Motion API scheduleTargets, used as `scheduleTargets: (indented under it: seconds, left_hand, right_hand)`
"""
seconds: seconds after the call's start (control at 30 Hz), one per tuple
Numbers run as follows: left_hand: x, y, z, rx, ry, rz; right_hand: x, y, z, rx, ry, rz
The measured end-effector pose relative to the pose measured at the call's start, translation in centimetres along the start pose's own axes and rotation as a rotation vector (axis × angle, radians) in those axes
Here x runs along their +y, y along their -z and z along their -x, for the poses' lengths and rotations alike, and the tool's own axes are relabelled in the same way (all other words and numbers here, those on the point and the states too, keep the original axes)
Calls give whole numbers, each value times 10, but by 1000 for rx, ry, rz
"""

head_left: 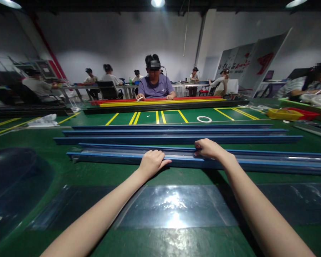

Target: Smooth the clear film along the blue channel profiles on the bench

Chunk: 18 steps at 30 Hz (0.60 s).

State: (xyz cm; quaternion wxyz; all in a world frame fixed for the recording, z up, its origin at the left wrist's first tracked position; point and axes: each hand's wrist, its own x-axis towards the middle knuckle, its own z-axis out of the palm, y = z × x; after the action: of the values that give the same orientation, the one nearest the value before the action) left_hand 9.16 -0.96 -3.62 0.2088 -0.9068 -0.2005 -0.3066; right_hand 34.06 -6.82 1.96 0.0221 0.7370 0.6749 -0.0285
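A long blue channel strip [109, 155] lies crosswise on the green table, nearest to me of the blue strips. My left hand [152, 161] is wrapped over its near edge, left of centre, fingers together and thumb pointing right along the rim. Farther right, my right hand [206, 148] has curled fingers at the channel's far edge; the fingertips reach down to its inside, and whether they pinch anything small is hidden. Behind it lie several more blue strips [176, 139], parallel and apart from my hands.
Clear plastic film [176, 205] lies across the near table. Beyond the blue strips are a white tape ring [204, 119], yellow tape lines, and red, yellow and black strips [160, 104] before a seated person. A yellow tray [285, 114] stands at the right.
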Motion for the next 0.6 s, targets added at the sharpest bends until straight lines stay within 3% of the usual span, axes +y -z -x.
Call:
scheduleTargets:
  seconds: [0.6]
  left_hand:
    - [-2,-2,1,11,4,-5]
  right_hand:
    - [1,-1,-2,-6,10,-25]
